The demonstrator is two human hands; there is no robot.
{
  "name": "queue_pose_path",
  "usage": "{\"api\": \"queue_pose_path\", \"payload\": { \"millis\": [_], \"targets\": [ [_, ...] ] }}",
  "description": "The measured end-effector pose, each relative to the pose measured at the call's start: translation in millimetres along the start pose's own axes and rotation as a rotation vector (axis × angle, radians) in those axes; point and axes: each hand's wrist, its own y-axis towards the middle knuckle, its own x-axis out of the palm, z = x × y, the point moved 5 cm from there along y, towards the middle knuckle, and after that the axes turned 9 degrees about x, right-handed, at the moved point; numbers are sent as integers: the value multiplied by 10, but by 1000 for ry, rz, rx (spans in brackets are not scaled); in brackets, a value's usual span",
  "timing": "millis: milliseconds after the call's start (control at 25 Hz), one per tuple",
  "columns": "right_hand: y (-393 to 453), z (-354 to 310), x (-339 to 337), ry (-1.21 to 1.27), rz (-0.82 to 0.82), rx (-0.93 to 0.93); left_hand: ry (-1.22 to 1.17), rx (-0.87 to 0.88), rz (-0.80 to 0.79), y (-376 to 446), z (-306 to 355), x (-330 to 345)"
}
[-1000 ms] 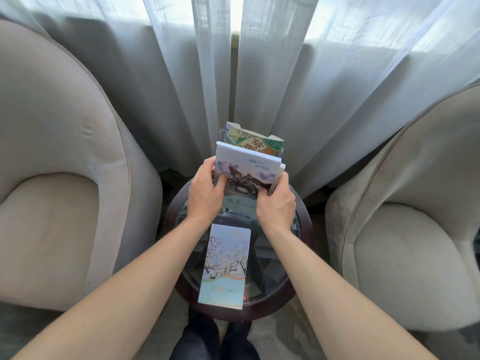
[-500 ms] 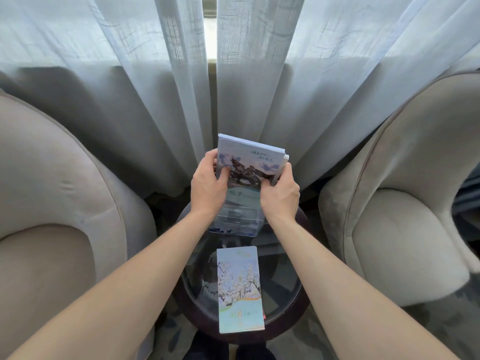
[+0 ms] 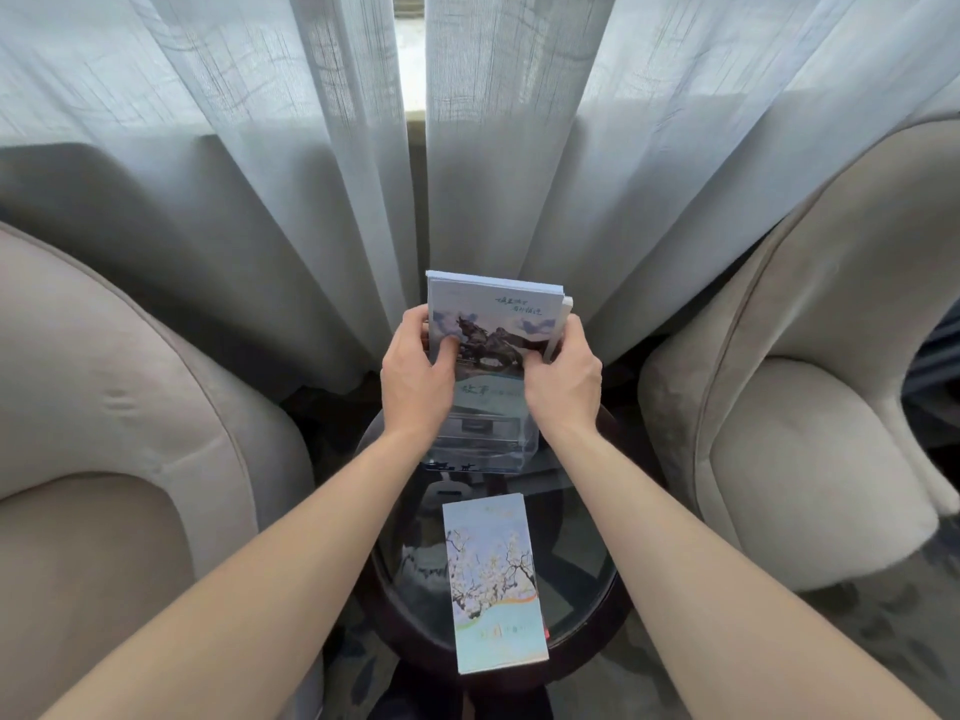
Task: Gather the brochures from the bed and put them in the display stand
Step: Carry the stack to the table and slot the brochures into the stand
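Observation:
A stack of blue brochures with a horse-statue cover (image 3: 493, 314) stands upright in a clear acrylic display stand (image 3: 480, 444) at the back of a small round glass table (image 3: 587, 579). My left hand (image 3: 415, 376) grips the stack's left edge, thumb on the cover. My right hand (image 3: 563, 379) grips its right edge. Another stack of brochures with a blossom-tree cover (image 3: 493, 579) lies flat on the table in front of the stand.
Two beige armchairs flank the table, one on the left (image 3: 119, 459) and one on the right (image 3: 810, 407). Sheer white curtains (image 3: 363, 174) hang close behind the stand. Patterned carpet (image 3: 857, 631) shows at the lower right.
The brochure stack has sunk lower into the stand between my hands. The patterned brochure seen behind it a second ago is now hidden. The view has tilted up.

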Motion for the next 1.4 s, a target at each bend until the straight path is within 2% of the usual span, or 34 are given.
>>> {"api": "queue_pose_path", "payload": {
  "millis": [200,560,800,1080,1160,1280,1400],
  "targets": [
    [41,-111,56,-4,-66,-64,-23,-57,68,-87,-47,-65],
    [71,343,153,-51,-127,73,60,-68,-44,-209,-248,167],
    [38,491,274,-128,-127,70,400,16,14,-284,-401,197],
    [-12,495,300,-131,-26,6,484,46,-26,-303,-536,197],
    [-12,508,275,-96,-2,-15,410,38,-46,-314,-550,223],
    [-29,521,239,-25,5,30,163,-48,-9,-359,-515,224],
    [-82,520,253,14,-9,86,135,-73,-23,-463,-464,240]
  ]
}}
